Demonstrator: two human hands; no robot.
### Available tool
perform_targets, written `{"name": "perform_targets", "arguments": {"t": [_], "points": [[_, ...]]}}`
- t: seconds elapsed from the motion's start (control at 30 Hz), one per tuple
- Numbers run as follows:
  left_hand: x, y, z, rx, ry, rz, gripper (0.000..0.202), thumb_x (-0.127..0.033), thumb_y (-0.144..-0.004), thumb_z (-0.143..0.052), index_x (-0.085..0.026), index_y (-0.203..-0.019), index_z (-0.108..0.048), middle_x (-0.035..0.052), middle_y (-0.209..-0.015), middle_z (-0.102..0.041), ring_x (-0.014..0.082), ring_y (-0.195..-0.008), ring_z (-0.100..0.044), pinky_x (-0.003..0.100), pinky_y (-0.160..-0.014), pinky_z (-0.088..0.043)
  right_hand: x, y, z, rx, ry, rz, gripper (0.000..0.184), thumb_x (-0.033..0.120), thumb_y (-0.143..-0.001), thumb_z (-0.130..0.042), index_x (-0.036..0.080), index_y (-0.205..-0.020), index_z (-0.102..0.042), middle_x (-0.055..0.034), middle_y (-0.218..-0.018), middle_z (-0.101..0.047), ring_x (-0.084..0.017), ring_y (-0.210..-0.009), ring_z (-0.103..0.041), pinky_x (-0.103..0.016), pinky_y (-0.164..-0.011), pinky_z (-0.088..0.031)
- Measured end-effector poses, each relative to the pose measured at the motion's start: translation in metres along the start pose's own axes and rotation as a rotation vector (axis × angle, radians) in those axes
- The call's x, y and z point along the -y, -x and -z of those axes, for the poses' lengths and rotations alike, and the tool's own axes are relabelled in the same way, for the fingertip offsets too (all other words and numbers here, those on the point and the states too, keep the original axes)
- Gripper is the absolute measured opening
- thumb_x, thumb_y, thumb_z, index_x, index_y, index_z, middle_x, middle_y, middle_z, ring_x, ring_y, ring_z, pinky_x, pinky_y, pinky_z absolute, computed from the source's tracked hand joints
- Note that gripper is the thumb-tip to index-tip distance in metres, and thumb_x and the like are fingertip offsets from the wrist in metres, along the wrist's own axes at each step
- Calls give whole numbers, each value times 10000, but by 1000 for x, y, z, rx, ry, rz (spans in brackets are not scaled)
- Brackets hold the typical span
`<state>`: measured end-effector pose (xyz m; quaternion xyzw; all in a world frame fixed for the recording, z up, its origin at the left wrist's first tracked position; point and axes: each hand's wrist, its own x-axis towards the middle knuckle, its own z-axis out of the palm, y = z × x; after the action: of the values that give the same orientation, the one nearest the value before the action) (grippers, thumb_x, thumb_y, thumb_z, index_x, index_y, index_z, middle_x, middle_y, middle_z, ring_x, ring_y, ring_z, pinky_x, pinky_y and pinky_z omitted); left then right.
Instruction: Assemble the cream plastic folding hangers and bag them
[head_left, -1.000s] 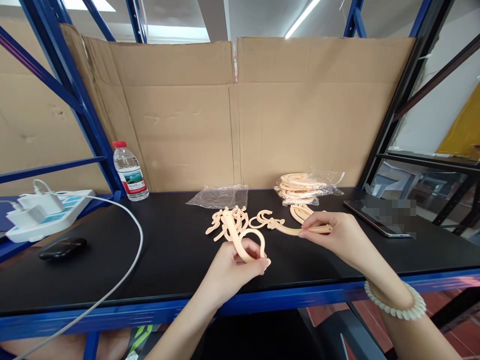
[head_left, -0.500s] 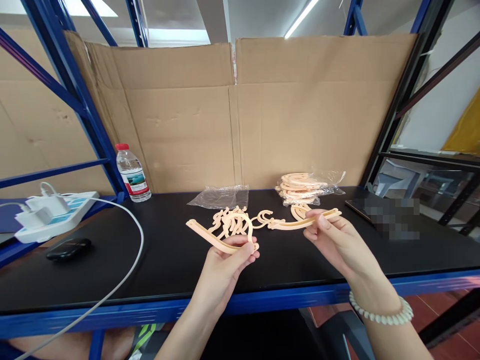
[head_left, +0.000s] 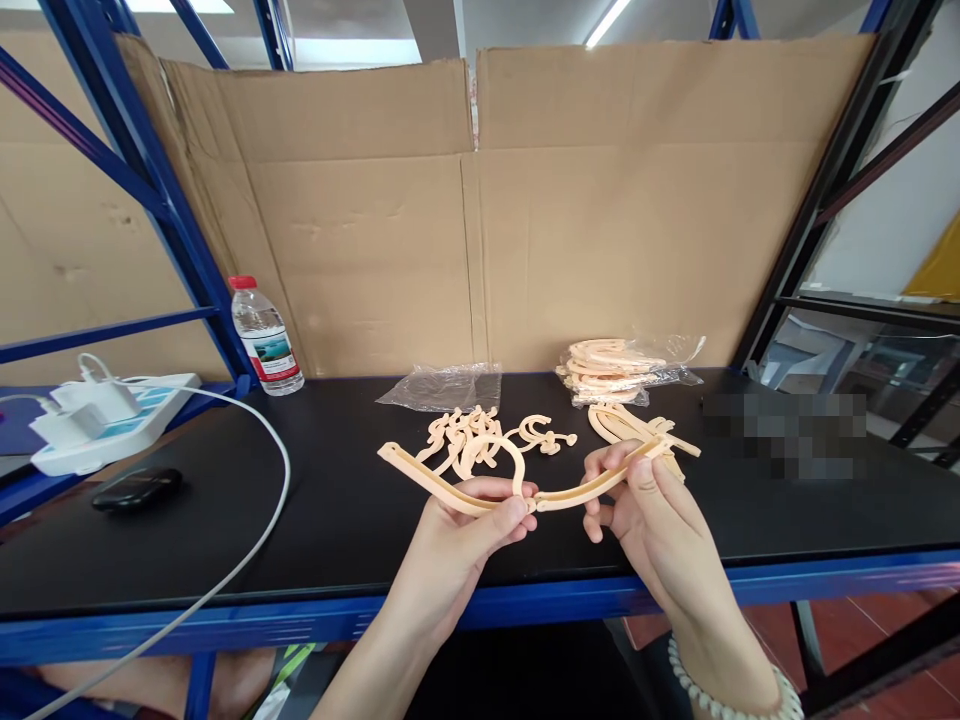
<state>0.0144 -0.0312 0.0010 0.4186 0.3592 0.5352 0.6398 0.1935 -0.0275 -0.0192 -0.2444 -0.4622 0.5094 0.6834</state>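
My left hand point(head_left: 472, 530) is closed round a beige plastic hanger arm point(head_left: 420, 470) with a curved hook point(head_left: 517, 460) rising at its inner end. In my right hand point(head_left: 667, 520), pinched between thumb and fingers, is a second hanger arm point(head_left: 577, 494) with a groove along it. The inner ends of the two arms meet beside my left fingertips; whether they are joined cannot be made out. Behind my left hand lies a pile of loose beige hooks point(head_left: 454, 435), with small pieces point(head_left: 551, 440) to its right. More hanger arms point(head_left: 611, 422) lie behind my right hand.
A clear bag of hanger parts point(head_left: 607, 370) and a crumpled clear bag point(head_left: 442, 386) lie along the cardboard wall point(head_left: 360, 250). To the left are a water bottle point(head_left: 266, 340), a power strip point(head_left: 161, 410), a black mouse point(head_left: 139, 488) and a white cable point(head_left: 281, 480) crossing the black tabletop point(head_left: 337, 540).
My right hand has brought its hanger arm down and left, so its end now meets the piece in my left hand. The left hand has barely moved.
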Motion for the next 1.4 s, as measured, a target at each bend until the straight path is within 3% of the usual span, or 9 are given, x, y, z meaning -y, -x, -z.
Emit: {"name": "perform_targets", "arguments": {"t": [0.07,0.17,0.4,0.57,0.73,1.03,1.4], "points": [[-1,0,0,14,-11,8,199,-280,-638,-875,-153,-766,-790,81,-939,-762,102,-684,-676,173,-676,-549,0,1,0,6,9,1,249,430,-962,-517,214,-863,-591,-16,-829,-545,-123,-612,-550,-250,-471,-503],[0,0,0,20,-36,-22,193,-290,-655,-865,-152,-766,-788,67,-806,-756,123,-712,-686,180,-695,-554,-1,3,-1,-3,32,26,222,411,-969,-516,222,-880,-593,-6,-840,-543,-111,-608,-556,-253,-496,-521],[7,2,-3,-11,-44,-101,199,-289,-639,-870,-151,-757,-786,74,-742,-756,175,-736,-706,241,-719,-576,-12,11,-14,119,125,-23,62,271,-879,-684,235,-920,-655,0,-862,-614,-147,-755,-661,-279,-663,-591],[10,6,-8,-68,-9,-176,169,-265,-610,-880,-156,-674,-767,44,-784,-728,162,-684,-698,237,-666,-576,-16,14,-17,24,112,32,83,224,-829,-740,238,-899,-698,-2,-837,-693,-140,-699,-684,-286,-702,-600],[9,9,-11,-69,-68,-219,132,-252,-604,-880,-173,-645,-782,35,-718,-711,130,-605,-663,199,-585,-553,-5,17,-15,17,192,66,49,213,-821,-745,228,-851,-710,-10,-820,-718,-146,-689,-698,-270,-684,-605],[4,6,-2,104,33,-51,164,-265,-603,-892,-163,-685,-794,32,-741,-681,115,-642,-672,147,-567,-541,0,20,-16,40,118,-47,68,244,-824,-746,231,-862,-692,-26,-813,-744,-209,-787,-742,-325,-694,-652],[5,1,6,270,39,-135,101,-250,-677,-849,-181,-736,-805,-4,-733,-574,109,-635,-673,139,-509,-529,4,26,-17,44,137,20,56,198,-838,-731,240,-873,-727,-1,-851,-707,-165,-782,-741,-256,-699,-656]]}}
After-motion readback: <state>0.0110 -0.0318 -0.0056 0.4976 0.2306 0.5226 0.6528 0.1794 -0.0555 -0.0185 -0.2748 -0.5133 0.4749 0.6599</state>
